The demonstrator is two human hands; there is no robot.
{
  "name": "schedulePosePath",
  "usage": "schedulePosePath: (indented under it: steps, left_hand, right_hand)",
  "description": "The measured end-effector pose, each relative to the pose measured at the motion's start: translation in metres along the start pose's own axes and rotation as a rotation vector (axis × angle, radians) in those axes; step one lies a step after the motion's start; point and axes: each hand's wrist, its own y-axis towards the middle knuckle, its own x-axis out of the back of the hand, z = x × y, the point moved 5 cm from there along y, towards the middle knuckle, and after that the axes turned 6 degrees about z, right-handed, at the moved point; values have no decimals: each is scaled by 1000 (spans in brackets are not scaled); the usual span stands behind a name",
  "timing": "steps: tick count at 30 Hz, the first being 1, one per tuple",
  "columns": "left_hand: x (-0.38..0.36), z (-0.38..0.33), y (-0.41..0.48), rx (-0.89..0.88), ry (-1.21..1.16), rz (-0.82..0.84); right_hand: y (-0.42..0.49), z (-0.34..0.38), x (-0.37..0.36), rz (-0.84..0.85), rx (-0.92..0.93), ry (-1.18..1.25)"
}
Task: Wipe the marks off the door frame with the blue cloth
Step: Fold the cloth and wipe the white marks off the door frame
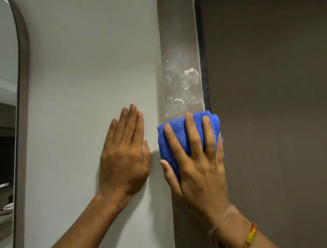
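Observation:
A grey-brown door frame (178, 35) runs vertically down the middle of the view. White smears and flecks, the marks (183, 83), cover its middle stretch. My right hand (198, 160) presses a folded blue cloth (179, 136) flat against the frame just below the marks, fingers spread over the cloth. My left hand (125, 153) lies flat on the pale wall (89, 71) to the left of the frame, fingers together, holding nothing.
A dark brown door (273, 96) fills the right side, with a black seal strip (204, 72) along the frame's edge. A tall mirror with a rounded grey rim (24, 94) hangs at the far left.

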Motion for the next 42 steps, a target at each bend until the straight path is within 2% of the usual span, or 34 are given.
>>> schedulePosePath:
  steps: [4, 13, 21, 29, 33, 38, 42]
  left_hand:
    - [-1, 1, 0, 3, -1, 7]
    - [0, 3, -3, -4, 12, 16]
    - [1, 1, -3, -2, 0, 29]
    - [2, 1, -4, -2, 0, 39]
    - [2, 1, -4, -2, -13, 46]
    - [-1, 2, -4, -5, -11, 33]
    - [0, 2, -2, -14, -9, 58]
  right_hand:
    - [18, 1, 6, -12, -33, 14]
    - [-23, 8, -5, 28, -58, 8]
    - [67, 2, 17, 2, -63, 32]
    - [8, 5, 2, 0, -21, 17]
    - [58, -2, 16, 5, 18, 31]
    - [123, -5, 28, -50, -38, 49]
    - [78, 3, 15, -58, -66, 46]
